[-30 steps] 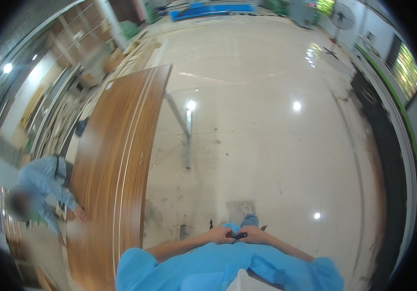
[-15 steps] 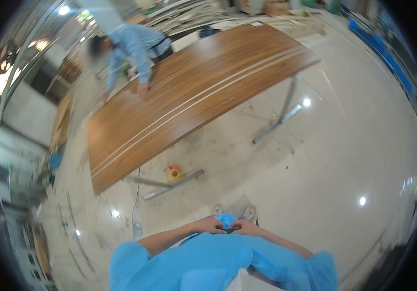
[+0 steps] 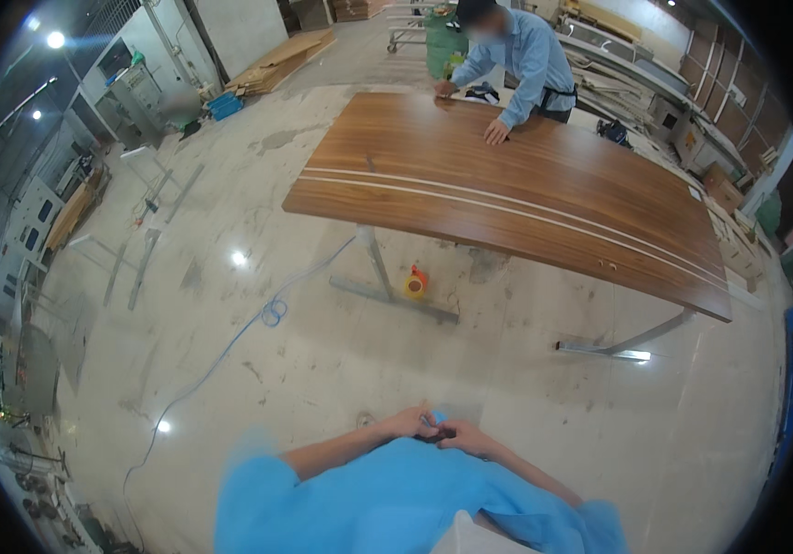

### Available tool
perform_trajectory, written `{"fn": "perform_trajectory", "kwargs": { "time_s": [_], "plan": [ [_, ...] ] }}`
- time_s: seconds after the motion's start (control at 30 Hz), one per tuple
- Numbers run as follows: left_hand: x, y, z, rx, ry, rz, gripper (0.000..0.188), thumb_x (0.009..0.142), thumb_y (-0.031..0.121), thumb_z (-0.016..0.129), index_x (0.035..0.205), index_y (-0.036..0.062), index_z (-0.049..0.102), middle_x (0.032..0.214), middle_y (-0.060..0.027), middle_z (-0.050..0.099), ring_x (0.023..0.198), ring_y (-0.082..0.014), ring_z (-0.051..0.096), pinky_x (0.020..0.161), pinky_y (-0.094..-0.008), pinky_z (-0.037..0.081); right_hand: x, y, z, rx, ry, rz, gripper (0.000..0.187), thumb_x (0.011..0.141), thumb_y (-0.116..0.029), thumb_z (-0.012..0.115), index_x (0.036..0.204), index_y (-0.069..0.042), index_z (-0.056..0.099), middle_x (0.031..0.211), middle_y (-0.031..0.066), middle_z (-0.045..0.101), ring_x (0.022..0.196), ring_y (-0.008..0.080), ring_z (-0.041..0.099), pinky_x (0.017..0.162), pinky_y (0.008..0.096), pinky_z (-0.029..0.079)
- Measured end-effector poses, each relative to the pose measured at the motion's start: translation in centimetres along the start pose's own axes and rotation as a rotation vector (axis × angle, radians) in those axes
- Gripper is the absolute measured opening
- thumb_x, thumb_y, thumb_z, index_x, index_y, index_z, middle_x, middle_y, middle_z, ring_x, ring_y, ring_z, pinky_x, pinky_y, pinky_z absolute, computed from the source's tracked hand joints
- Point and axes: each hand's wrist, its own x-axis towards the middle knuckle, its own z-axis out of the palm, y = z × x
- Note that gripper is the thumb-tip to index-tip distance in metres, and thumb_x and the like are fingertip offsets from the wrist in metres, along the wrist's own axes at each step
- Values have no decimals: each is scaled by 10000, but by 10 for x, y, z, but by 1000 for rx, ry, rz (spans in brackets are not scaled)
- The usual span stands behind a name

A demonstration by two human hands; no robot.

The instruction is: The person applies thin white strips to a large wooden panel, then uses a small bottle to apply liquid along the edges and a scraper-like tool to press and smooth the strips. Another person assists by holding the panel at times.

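Observation:
Close in front of my body, my left hand (image 3: 404,423) and my right hand (image 3: 464,437) come together with curled fingers. A small bit of blue fabric (image 3: 439,418) shows between them, pinched from both sides. Its colour is close to my blue shirt (image 3: 396,494), and I cannot tell whether it is part of it. The fingertips partly hide it. Farther ahead, out of reach of my hands, stands a brown wood-grain panel (image 3: 507,166) with two pale stripes along its length, resting on metal legs.
Across the panel a person (image 3: 535,69) in a light blue shirt leans over it, hands at its far edge. Below the panel lies a yellow and red roll (image 3: 416,283) beside a metal foot bar (image 3: 392,299). A blue hose (image 3: 221,346) snakes over the floor at left.
My view has swung left, so the panel and the co-worker appear farther right. My hands stay together at the waist, and less of the blue fabric shows between them.

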Motion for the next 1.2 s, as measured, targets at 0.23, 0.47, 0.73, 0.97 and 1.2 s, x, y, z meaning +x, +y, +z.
{"fn": "perform_trajectory", "kwargs": {
  "time_s": [0.23,0.47,0.73,0.97,1.2],
  "plan": [
    [-69,-64,-84,-128,136,-17,243,858,189,818,1030,66,700,983,-130,751,942,-172,684,822,-312,520,95,-17,75,-91,37,81,452,876,-262,831,1227,-18,682,1114,100,735,1031,175,673,903,342,540],
    [-176,-102,-191,-364,108,-60,279,931,184,769,1129,66,611,1011,-45,702,911,-126,640,812,-278,510,206,-99,157,-346,-22,-55,378,855,-268,819,1134,-26,743,1031,137,765,980,228,711,893,361,549],
    [-241,-125,-287,-528,96,-12,420,939,159,771,1292,28,585,1167,-94,671,1068,-137,631,929,-296,512,345,-183,176,-564,-429,-40,340,880,-270,757,1103,-12,742,1014,162,756,934,254,711,832,377,549],
    [-271,-121,-412,-867,462,120,448,943,106,749,1337,19,556,1148,-82,669,1021,-140,639,888,-293,533,534,-253,169,-536,-636,-139,318,903,-258,736,1115,-21,744,1029,134,749,933,246,692,808,367,544],
    [-328,-122,-512,-1164,926,233,463,964,103,705,1385,32,529,1028,-46,652,896,-135,622,780,-267,499,671,-375,142,298,-527,389,218,942,-169,676,1063,11,661,820,63,630,493,68,453,420,234,313]
  ]
}}
